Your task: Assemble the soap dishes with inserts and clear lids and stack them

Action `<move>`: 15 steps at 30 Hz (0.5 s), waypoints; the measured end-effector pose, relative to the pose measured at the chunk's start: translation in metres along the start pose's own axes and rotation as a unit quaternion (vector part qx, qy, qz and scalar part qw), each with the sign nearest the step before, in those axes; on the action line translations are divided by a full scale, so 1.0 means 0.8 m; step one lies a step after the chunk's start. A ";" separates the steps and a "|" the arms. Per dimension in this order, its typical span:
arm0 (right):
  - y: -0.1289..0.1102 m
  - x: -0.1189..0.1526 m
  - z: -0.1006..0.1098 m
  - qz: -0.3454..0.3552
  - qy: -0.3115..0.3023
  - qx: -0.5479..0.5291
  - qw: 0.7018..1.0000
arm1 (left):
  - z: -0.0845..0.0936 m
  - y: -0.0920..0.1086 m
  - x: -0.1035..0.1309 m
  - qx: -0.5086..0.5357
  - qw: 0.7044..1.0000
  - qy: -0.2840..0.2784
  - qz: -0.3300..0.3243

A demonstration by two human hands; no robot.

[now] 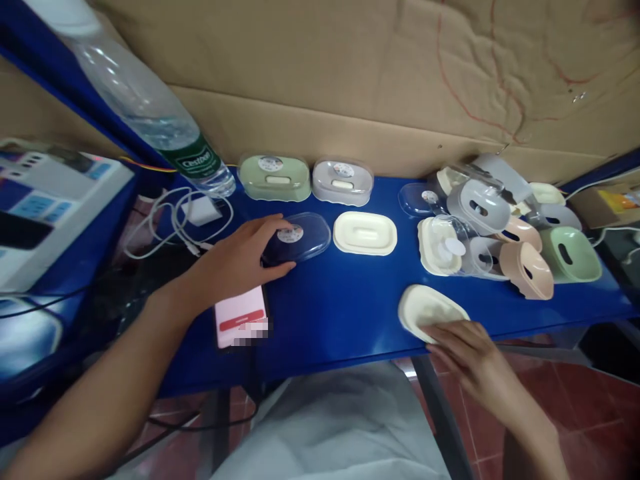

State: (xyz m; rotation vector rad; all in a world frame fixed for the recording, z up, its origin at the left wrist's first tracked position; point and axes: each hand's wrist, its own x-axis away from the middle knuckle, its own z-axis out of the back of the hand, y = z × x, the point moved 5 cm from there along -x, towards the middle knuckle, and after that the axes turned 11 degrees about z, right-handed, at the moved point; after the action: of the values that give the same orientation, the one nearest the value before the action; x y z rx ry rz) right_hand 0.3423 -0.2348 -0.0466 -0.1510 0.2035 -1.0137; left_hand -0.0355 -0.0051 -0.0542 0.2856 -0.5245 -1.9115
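My left hand (245, 253) is closed around the left end of a clear plastic lid (310, 237) with a round sticker, thumb on the near side and fingers on the far side. My right hand (467, 350) grips a cream oval base (430, 310) by its near edge, tilted at the table's front edge. Between them, a bit farther back, a second cream base (365, 233) with a raised middle lies flat. Behind stand a green box with a clear lid (275, 179) and a grey box with a clear lid (343, 182), side by side.
On the right lies a pile of grey, peach (527, 270) and green (570, 253) shells with clear lids. A phone (241, 320) rests near my left forearm. A water bottle (165, 127), a white cable (175, 223) and cardboard (300, 73) border the blue table (325, 313).
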 end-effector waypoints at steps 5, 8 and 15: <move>-0.059 -0.124 -0.004 0.206 0.003 0.021 0.978 | 0.000 -0.001 -0.005 0.010 1.000 0.003 -0.005; -0.058 -0.184 0.007 0.280 0.039 0.058 0.958 | -0.005 -0.002 -0.006 -0.005 1.000 0.004 -0.015; -0.053 -0.240 0.004 0.333 0.089 0.056 0.937 | -0.010 -0.008 -0.004 -0.035 0.999 0.024 -0.014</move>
State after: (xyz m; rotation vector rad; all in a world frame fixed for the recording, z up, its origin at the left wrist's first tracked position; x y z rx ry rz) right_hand 0.2095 -0.0930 -0.0152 0.1142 0.3341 -0.3570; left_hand -0.0363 -0.0016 -0.0644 0.2952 -0.4225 -1.9412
